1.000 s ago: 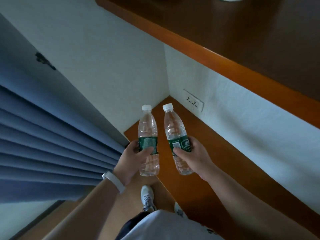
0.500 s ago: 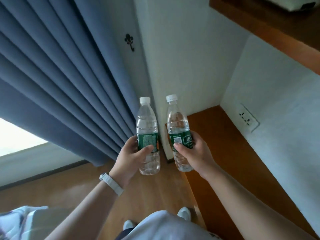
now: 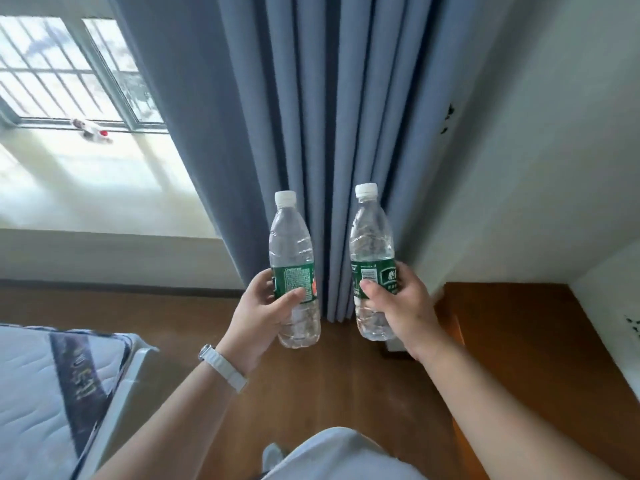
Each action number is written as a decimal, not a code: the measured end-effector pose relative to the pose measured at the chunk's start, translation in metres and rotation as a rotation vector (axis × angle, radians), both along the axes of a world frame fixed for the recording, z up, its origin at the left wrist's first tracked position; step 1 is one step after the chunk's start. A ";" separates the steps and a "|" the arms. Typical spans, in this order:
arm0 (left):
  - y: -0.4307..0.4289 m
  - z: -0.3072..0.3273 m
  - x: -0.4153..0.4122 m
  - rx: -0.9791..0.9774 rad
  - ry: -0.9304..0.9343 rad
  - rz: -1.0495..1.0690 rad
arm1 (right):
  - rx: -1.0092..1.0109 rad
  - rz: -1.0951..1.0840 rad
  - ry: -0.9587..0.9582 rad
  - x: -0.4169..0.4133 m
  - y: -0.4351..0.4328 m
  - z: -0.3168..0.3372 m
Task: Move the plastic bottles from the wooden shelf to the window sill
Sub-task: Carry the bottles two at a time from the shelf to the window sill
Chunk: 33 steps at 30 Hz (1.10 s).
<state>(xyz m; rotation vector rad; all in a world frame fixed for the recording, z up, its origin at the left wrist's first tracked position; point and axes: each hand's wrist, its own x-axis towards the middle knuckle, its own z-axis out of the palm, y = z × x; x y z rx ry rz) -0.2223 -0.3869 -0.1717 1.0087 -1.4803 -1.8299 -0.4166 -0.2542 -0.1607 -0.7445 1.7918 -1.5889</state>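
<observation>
Before the curtain, at mid-scene, the left grip [image 3: 263, 306] is wrapped round the green label of one bottle [image 3: 292, 244], thumb across the front. The right grip [image 3: 398, 306] grasps the label band of a second bottle [image 3: 372, 237] the same way. Both bottles are clear, white-capped and upright, side by side but apart, held in the air above the floor [image 3: 311, 382]. Just behind them hangs the blue curtain [image 3: 311, 98]. The shelf [image 3: 519, 341] lies near right, with no bottle on the part that shows. The sill [image 3: 86, 181] is far left, bright under the window [image 3: 69, 71] and well apart from both bottles. A small object [image 3: 91, 128] lies at its far edge, too blurred to name. As I judge it, the pick-up is done. What is left is carrying both bottles leftward and standing them on the sill.
</observation>
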 end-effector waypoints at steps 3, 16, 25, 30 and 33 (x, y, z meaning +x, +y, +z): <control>-0.033 0.001 0.042 -0.002 0.026 0.051 | -0.006 0.023 -0.005 0.038 -0.040 0.005; -0.111 0.001 0.196 0.026 0.136 0.308 | -0.036 0.258 -0.076 0.166 -0.174 0.016; -0.149 0.019 0.244 -0.045 0.096 0.385 | -0.028 0.418 -0.112 0.204 -0.242 0.029; -0.170 0.027 0.269 -0.069 0.096 0.491 | -0.032 0.487 -0.139 0.224 -0.286 0.030; -0.186 0.025 0.277 -0.060 0.088 0.546 | -0.012 0.560 -0.147 0.230 -0.314 0.029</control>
